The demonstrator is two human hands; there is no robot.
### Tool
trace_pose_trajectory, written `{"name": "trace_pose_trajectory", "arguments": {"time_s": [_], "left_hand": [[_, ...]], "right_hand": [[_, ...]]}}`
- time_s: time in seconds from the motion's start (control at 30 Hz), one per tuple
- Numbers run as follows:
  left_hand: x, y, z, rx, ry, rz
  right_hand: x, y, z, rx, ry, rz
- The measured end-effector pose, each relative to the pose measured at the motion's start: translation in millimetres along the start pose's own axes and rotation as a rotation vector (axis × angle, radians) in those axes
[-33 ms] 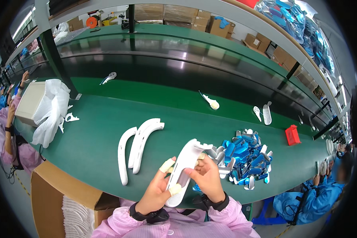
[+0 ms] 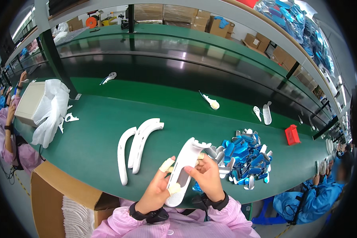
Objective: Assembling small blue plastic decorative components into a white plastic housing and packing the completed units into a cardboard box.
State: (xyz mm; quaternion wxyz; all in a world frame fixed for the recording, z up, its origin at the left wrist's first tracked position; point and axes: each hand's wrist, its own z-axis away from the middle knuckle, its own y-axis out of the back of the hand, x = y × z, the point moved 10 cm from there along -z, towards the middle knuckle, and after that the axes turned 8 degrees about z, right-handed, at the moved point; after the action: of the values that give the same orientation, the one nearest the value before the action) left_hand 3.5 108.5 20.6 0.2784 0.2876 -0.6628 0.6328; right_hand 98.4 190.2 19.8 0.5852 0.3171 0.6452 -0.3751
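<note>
Over the table's near edge I hold a long white plastic shell [image 2: 185, 162], tilted, with a grid of small holes at its lower end and a notched upper end. My left hand [image 2: 154, 190] grips its lower left side, with pale covers on some fingertips. On its right side is my right hand [image 2: 207, 177], the thumb pressed on a grey area of the shell and the other fingers partly hidden behind it. Just right of the right hand spreads a pile of small blue and silver curved pieces [image 2: 246, 156]. Several curved white shells [image 2: 125, 154] lie left of the held one.
A cardboard box [image 2: 59, 180] of stacked white parts stands at lower left. A beige bin [image 2: 29, 101] draped with white wrapping is farther left. A red tray [image 2: 292, 135] sits at right. Small white parts [image 2: 214, 104] lie on the far strip. Co-workers sit on both sides.
</note>
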Motion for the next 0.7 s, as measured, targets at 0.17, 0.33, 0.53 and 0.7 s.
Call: {"name": "trace_pose_trajectory", "arguments": {"time_s": [0.17,0.33,0.53,0.7], "left_hand": [[0.9,9.6,-4.2,-0.009,-0.015,0.227],[10.6,19.8,-10.2,0.086,-0.096,0.232],[48.2,61.6,4.6,0.426,-0.341,-0.699],[66.7,73.9,11.4,0.476,-0.347,-0.813]], "right_hand": [[4.2,-5.8,-1.2,-0.067,-0.116,0.038],[26.5,-43.2,46.1,-0.479,-0.42,0.102],[47.0,6.5,-26.7,-0.211,-0.362,-0.055],[42.8,100.0,-94.7,0.193,-0.057,0.271]]}}
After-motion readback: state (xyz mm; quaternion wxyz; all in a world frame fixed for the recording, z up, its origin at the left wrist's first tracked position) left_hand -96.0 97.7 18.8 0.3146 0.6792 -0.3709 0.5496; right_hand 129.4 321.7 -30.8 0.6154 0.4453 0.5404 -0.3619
